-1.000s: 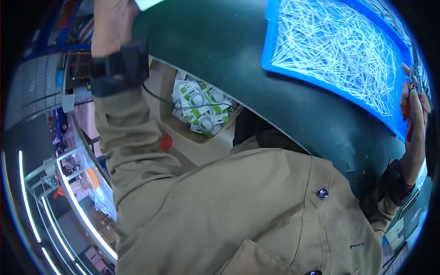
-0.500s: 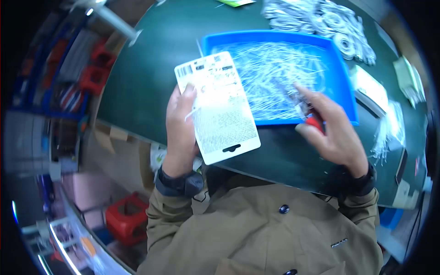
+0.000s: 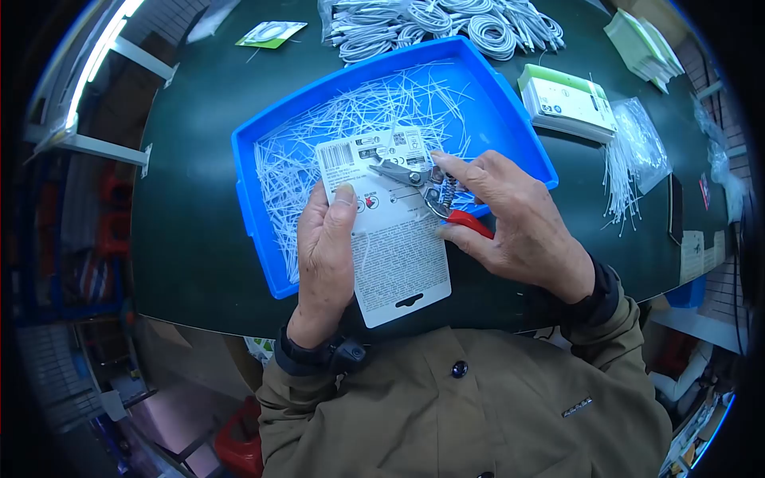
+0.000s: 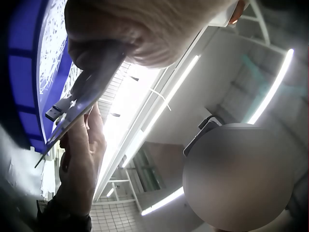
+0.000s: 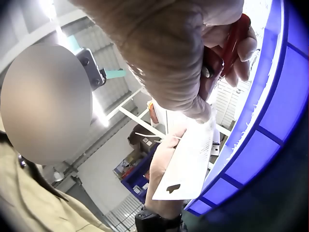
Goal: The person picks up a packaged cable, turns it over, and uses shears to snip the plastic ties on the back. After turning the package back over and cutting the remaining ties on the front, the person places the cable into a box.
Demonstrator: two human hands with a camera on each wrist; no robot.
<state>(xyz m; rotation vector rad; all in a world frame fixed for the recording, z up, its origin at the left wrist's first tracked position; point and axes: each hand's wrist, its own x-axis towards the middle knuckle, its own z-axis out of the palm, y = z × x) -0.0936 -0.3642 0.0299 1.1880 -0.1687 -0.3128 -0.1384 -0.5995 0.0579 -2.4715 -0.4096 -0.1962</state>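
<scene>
My left hand (image 3: 325, 255) holds a white printed package card (image 3: 402, 271) by its left edge, thumb on the printed back and hang hole toward my body. A thin white cable tie end (image 3: 366, 248) sticks out by the thumb. In the left wrist view a USB plug (image 4: 59, 110) shows on the card's other side. My right hand (image 3: 530, 219) grips red-handled spring cutters (image 3: 434, 195), whose metal jaws lie over the upper part of the card. Behind the card is a blue tray (image 3: 498, 99) holding many loose white cable ties (image 3: 370, 107).
Coiled grey-white cables (image 3: 446, 20) lie behind the tray, with a packaged card (image 3: 271, 33) at back left. Stacked cards (image 3: 570, 107), a bundle of white ties (image 3: 623, 179) and more folded cards (image 3: 644, 49) are on the right. A red stool (image 3: 241, 438) stands below the table.
The left hand came from the far left with the card to in front of the tray. The right hand brought the cutters leftward from the tray's right side onto the card.
</scene>
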